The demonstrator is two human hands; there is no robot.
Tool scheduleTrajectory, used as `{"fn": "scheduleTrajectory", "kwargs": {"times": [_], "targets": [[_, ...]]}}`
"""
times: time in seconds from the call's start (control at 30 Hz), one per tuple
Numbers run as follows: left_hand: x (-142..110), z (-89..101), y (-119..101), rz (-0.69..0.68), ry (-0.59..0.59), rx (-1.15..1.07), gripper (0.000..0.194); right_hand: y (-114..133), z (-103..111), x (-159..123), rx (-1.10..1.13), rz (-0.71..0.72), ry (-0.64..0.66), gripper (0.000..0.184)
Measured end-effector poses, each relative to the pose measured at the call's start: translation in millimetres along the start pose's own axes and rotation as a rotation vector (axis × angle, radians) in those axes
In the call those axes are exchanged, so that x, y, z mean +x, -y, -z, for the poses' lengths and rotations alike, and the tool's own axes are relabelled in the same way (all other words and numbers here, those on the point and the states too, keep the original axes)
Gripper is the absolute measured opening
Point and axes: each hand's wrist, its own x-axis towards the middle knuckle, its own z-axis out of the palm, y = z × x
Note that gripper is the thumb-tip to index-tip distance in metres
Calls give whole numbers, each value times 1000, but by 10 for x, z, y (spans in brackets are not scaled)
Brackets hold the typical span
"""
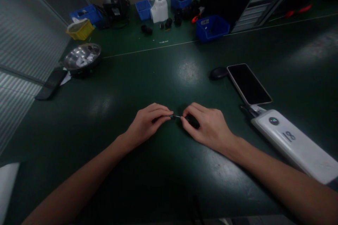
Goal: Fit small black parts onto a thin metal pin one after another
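Near the middle of the green table (132, 88), my left hand (148, 119) pinches a small dark part (172, 116) between thumb and fingers. It has a greenish tint and is too small to name. My right hand (207, 123) is closed round the black handle of a thin tool, which looks like a screwdriver (192, 121). Its narrow metal shaft points left and its tip meets the small part, or lies very close to it. Both hands are low over the table top.
To the right lie a smartphone (249, 83), a black computer mouse (218, 73) and a white power bank (295, 144) marked 18. A metal bowl (82, 58) with white scraps stands at the left. Blue bins (212, 28), a yellow basket (80, 30) and a white housing (159, 10) line the back.
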Motion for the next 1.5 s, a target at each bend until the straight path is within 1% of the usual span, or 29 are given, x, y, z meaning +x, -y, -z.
{"fn": "scheduleTrajectory", "kwargs": {"times": [0.2,0.37,0.47,0.57,0.73,0.87,1.1,1.3,1.4,1.5], "targets": [[4,29,8,13,13,-25,22,3,4,6,12,6,0,22],[11,37,-2,34,61,-130,21,12,6,-4,52,40,22,23],[18,37,-12,42,73,-156,21,21,14,-6,60,45,33,23],[12,26,-22,31,77,-116,22,25,22,-6,50,52,40,24],[-16,-8,-31,-88,67,35,25,33,17,-15,0,97,63,25],[-29,-10,-17,-139,62,60,24,42,4,-20,19,108,60,25],[-34,12,-12,-146,8,-27,27,28,-7,-17,130,100,22,20],[-32,11,-52,-161,11,-80,27,24,13,-5,226,130,1,16],[-31,-2,-71,-159,6,-38,26,23,10,-1,215,122,4,17],[-28,-10,-85,-122,25,38,28,15,0,-2,198,106,8,19]]}}
